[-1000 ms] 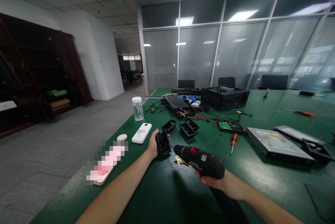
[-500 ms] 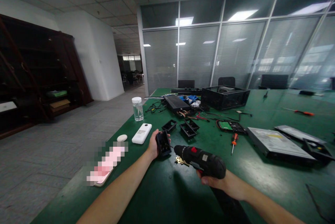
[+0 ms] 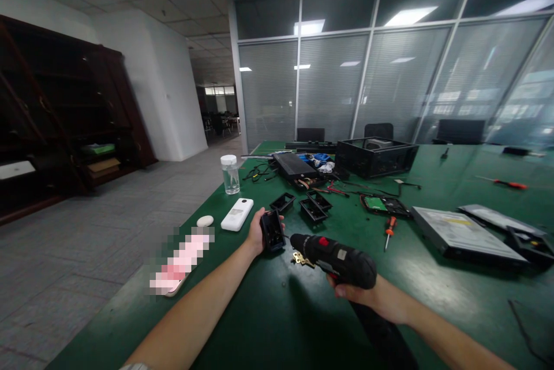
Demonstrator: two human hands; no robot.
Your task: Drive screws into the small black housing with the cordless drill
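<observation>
My left hand (image 3: 257,232) is closed around a small black plastic frame (image 3: 272,230), tilted up with its open side facing me. In my right hand (image 3: 352,292) is a black cordless drill (image 3: 335,258) with a red switch, its nose pointing left at the frame's right side. Whether the bit touches the frame is too small to tell. Below the drill's nose lie brass-coloured metal pieces (image 3: 303,260) on the green table (image 3: 259,324). Just beyond my left hand stand several similar black frames (image 3: 313,210).
At left are a blurred-out pink phone (image 3: 184,260), a white power bank (image 3: 237,215) and a clear jar (image 3: 231,178). Further back sit a black computer case (image 3: 376,157) and cables. To the right lie an orange screwdriver (image 3: 390,230), a circuit board (image 3: 381,204) and a flat metal drive (image 3: 465,237).
The whole view has shifted slightly, so everything sits a little higher and further right. Both hands keep their holds on the black frame and the drill, nearly unchanged in position.
</observation>
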